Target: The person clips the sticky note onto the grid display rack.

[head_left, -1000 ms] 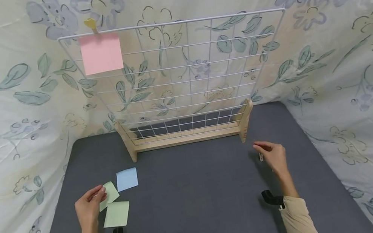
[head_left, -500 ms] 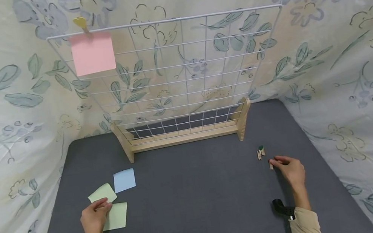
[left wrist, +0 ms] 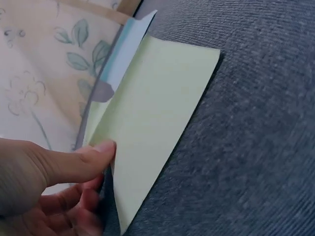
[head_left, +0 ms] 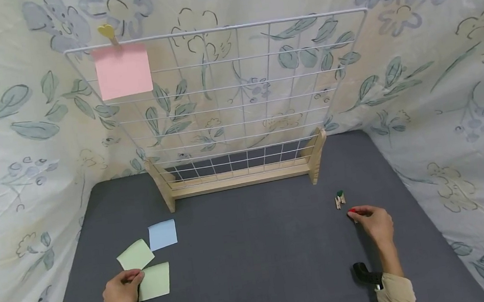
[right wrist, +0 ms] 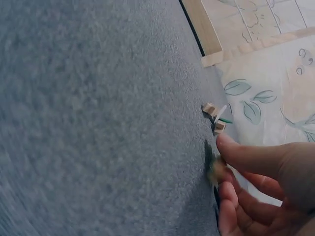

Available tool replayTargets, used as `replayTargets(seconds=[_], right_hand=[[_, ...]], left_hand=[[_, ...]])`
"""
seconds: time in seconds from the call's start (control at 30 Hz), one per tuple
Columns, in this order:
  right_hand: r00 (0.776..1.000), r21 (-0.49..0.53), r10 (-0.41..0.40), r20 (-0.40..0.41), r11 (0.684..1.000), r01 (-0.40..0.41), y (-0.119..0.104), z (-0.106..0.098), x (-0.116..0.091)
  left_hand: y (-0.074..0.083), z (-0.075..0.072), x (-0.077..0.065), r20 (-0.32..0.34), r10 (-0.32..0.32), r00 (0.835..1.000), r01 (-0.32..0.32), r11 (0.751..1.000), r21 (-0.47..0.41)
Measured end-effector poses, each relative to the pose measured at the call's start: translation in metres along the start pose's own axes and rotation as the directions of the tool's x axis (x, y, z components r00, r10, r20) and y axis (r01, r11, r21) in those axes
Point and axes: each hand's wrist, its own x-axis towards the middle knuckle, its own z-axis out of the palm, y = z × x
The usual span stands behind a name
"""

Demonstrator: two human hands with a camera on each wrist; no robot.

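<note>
My left hand (head_left: 122,295) pinches the left edge of a pale green paper note (head_left: 156,281). In the left wrist view the thumb (left wrist: 98,152) lies on that note, its lower end raised off the cloth. Just above it lies a second green note (head_left: 135,254), with a blue note (head_left: 162,234) further up. On the other side, my right hand (head_left: 376,225) pinches a small wooden clothespin with a red top (head_left: 352,211) close over the table. Its wooden body (right wrist: 216,170) is blurred between thumb and fingers in the right wrist view. Beyond the fingertips lie more small clothespins (head_left: 340,199), one green-topped.
A white wire grid (head_left: 240,79) stands in a wooden base (head_left: 240,180) at the back of the dark table. From its top left hangs a pink note (head_left: 123,71) under a yellow heart clothespin (head_left: 106,31). Floral cloth (head_left: 455,114) surrounds the table.
My left hand has moved from the upper green note down to the lower one. My right hand has shifted right and nearer, away from the other clothespins, and now holds the red-topped one.
</note>
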Motion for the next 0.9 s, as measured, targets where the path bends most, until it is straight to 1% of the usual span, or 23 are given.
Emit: replayTargets(seconds=[0.13, 0.23, 0.3, 0.37, 0.43, 0.47, 0.5, 0.57, 0.67, 0.73, 0.8, 0.9], right_hand=[[1.000, 0.054, -0.012, -0.014, 0.998, 0.013, 0.000, 0.001, 0.000], [1.000, 0.085, 0.001, 0.006, 0.996, -0.002, 0.000, -0.002, 0.000], [0.999, 0.115, 0.001, 0.041, 0.993, -0.006, 0.000, -0.003, 0.000], [0.998, 0.140, -0.002, 0.070, 0.990, -0.007, -0.001, -0.005, -0.001], [0.996, 0.155, -0.009, 0.087, 0.988, -0.005, -0.001, -0.006, -0.001], [0.996, 0.161, -0.011, 0.090, 0.987, -0.004, -0.002, -0.006, -0.001], [0.996, 0.158, -0.010, 0.084, 0.987, -0.003, -0.002, -0.007, -0.002], [0.997, 0.152, -0.003, 0.075, 0.988, -0.009, -0.002, -0.007, -0.003], [0.998, 0.163, 0.000, 0.061, 0.987, -0.010, -0.003, -0.006, -0.003], [0.998, 0.176, -0.001, 0.057, 0.984, -0.009, -0.004, -0.005, -0.003], [0.999, 0.200, -0.006, 0.053, 0.980, -0.005, -0.005, -0.005, -0.003], [0.999, 0.216, -0.011, 0.051, 0.976, 0.000, -0.007, -0.004, -0.004]], left_hand=[[0.001, 0.002, 0.001, 0.010, -0.011, 1.000, 0.011, 1.000, 0.008], [0.003, 0.002, 0.001, 0.030, -0.019, 0.999, 0.019, 1.000, -0.011], [0.003, 0.002, 0.002, 0.060, -0.024, 0.998, 0.028, 0.998, -0.059], [0.004, 0.002, 0.003, 0.107, -0.039, 0.994, 0.054, 0.988, -0.147], [0.005, 0.002, 0.003, 0.169, -0.051, 0.984, 0.094, 0.963, -0.254], [0.005, 0.003, 0.004, 0.207, -0.055, 0.977, 0.119, 0.943, -0.310], [0.006, 0.003, 0.004, 0.241, -0.057, 0.969, 0.145, 0.920, -0.365], [0.007, 0.004, 0.004, 0.298, -0.064, 0.952, 0.202, 0.864, -0.461], [0.010, 0.005, 0.005, 0.359, -0.056, 0.932, 0.263, 0.784, -0.562], [0.011, 0.006, 0.005, 0.377, -0.048, 0.925, 0.284, 0.747, -0.601], [0.012, 0.007, 0.005, 0.380, -0.041, 0.924, 0.285, 0.736, -0.613], [0.014, 0.008, 0.004, 0.370, -0.043, 0.928, 0.280, 0.737, -0.616]])
